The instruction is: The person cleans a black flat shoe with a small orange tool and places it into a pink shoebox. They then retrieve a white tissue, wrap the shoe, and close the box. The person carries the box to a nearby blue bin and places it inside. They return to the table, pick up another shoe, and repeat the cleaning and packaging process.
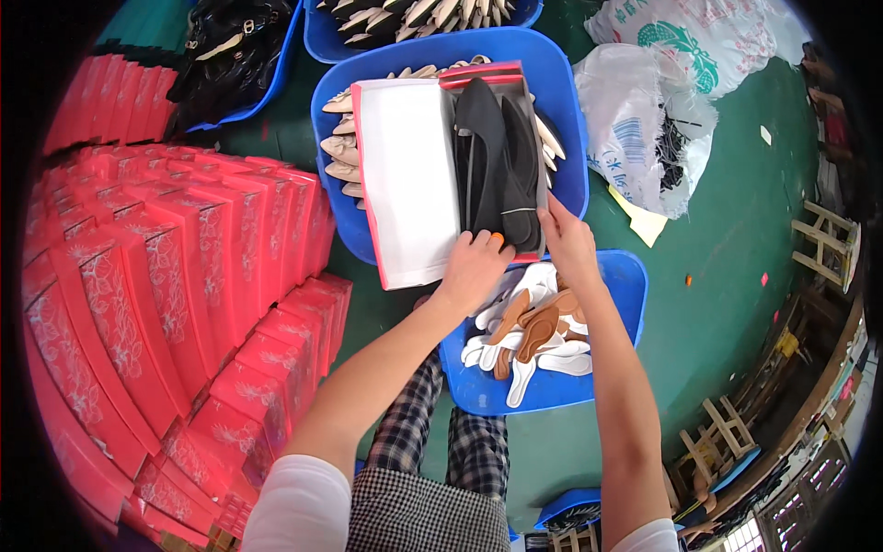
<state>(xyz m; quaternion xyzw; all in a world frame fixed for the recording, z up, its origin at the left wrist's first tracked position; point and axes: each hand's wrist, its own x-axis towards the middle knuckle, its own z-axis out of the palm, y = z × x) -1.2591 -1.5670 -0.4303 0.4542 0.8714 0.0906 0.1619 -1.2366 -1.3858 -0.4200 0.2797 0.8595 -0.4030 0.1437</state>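
Observation:
An open red shoebox (pixel 543 184) with a pair of black flat shoes (pixel 483 147) inside rests over a blue tub (pixel 570 120). The white inside of its lid (pixel 409 175) faces up on the left. My left hand (pixel 474 267) grips the near edge of the shoebox where the lid joins it, an orange band on one finger. With fingers bent round the near right corner, my right hand (pixel 567 241) holds the box's side. Under the shoebox, beige pointed shoes (pixel 342 152) fill the tub.
A smaller blue tub (pixel 616 276) of white and brown insoles (pixel 538 331) stands nearer me. Stacked red shoeboxes (pixel 184 304) line the left. Another blue tub (pixel 322 37) of shoes is beyond, white woven sacks (pixel 635 120) at far right, wooden stools (pixel 713 442) at lower right.

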